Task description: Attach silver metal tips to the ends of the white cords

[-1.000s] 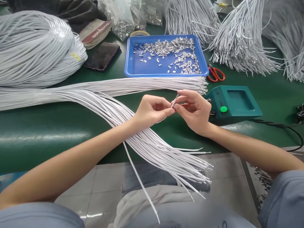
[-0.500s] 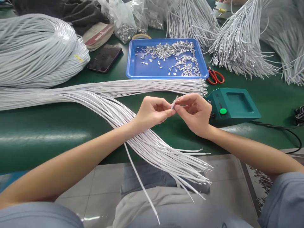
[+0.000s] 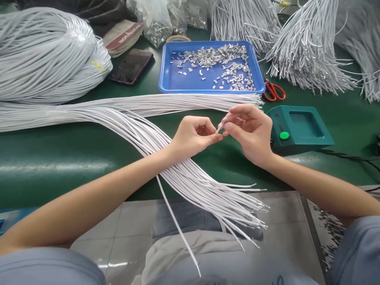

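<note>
Between thumb and forefinger, my left hand pinches a thin white wire, whose short end points up and right. My right hand meets it there, thumb and forefinger closed round the wire's tip, the other fingers loosely curled. Whether a small metal piece sits at that tip is hidden by the fingers. Under my left wrist runs a fanned bundle of white wires, its stripped ends hanging past the table edge. One wire droops apart from the rest.
Beyond my hands, a blue tray holds many small metal terminals. Red-handled scissors and a green device with a green button stand at right. A phone, coiled grey wire and wire bundles lie farther back.
My right hand has shifted slightly up and right, its fingers now at the wire's tip. The wire leans more to the right. The whole view has shifted a little.
</note>
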`<control>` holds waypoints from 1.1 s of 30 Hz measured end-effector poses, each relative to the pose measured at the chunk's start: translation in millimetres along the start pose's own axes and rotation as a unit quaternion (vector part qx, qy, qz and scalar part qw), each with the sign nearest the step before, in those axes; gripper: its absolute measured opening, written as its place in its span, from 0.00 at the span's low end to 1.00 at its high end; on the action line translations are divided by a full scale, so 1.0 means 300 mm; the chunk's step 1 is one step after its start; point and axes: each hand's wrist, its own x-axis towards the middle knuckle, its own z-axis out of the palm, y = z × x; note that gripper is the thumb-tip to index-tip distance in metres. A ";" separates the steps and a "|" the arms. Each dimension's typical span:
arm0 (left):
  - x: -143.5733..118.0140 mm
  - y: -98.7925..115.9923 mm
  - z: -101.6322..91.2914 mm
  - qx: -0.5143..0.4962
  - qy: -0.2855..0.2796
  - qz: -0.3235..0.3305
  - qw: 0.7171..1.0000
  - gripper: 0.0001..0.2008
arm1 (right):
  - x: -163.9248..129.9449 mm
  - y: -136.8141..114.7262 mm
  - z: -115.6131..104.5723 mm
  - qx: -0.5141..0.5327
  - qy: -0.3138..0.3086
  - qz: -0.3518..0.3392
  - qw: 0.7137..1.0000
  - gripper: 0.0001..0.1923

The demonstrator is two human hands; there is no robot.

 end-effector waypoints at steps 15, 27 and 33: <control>-0.016 0.007 0.009 -0.013 -0.016 0.017 1.000 0.05 | 0.000 0.011 -0.007 -0.014 -0.034 0.025 0.999 0.09; -0.017 0.000 0.007 -0.015 -0.018 0.025 0.999 0.07 | -0.003 0.036 -0.028 -0.020 -0.021 0.030 0.999 0.09; -0.016 0.002 0.009 -0.024 -0.012 0.020 0.999 0.07 | -0.004 0.026 -0.015 0.000 -0.002 0.022 1.000 0.11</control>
